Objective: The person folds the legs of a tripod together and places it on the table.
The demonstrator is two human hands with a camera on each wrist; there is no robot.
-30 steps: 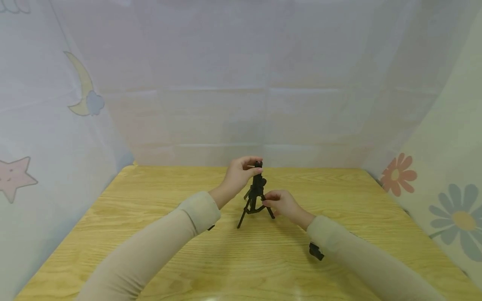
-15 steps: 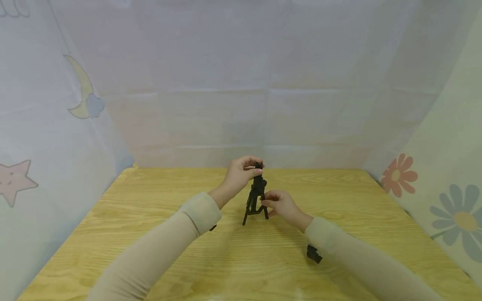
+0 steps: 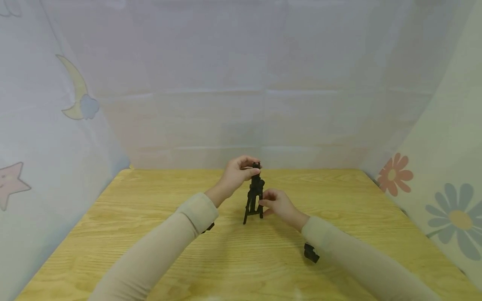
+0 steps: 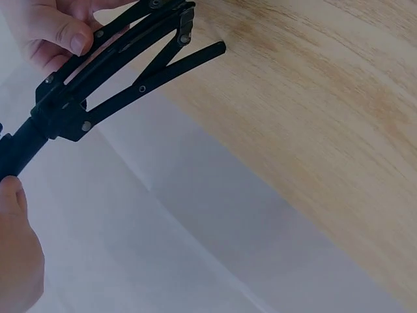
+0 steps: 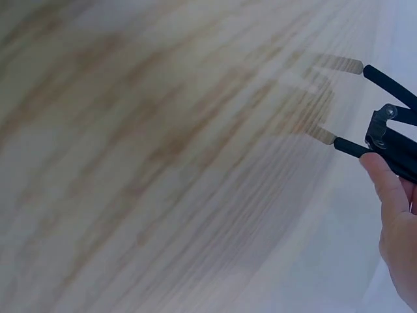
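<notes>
A small black tripod (image 3: 255, 190) stands upright near the middle of the table in the head view, its legs partly folded in. My left hand (image 3: 235, 175) grips the top of its column between thumb and fingers. Lower down, my right hand (image 3: 279, 205) pinches the right leg. Seen from the left wrist, the black tripod (image 4: 62, 111) shows its hinged legs and braces, with the right hand's thumb (image 4: 62, 29) on one leg. In the right wrist view my right hand (image 5: 397, 228) has its thumb against a leg (image 5: 350, 147), close over the table.
The wood-grain table (image 3: 150, 251) reaches back to a pale cloth backdrop (image 3: 211, 117). Cloth walls printed with a moon (image 3: 77, 88) and flowers (image 3: 461, 219) flank it left and right. A black wrist camera (image 3: 311, 253) hangs under the right sleeve.
The tripod's legs have drawn closer together, the right leg moving inward with my right hand. My left hand has kept its hold at the top.
</notes>
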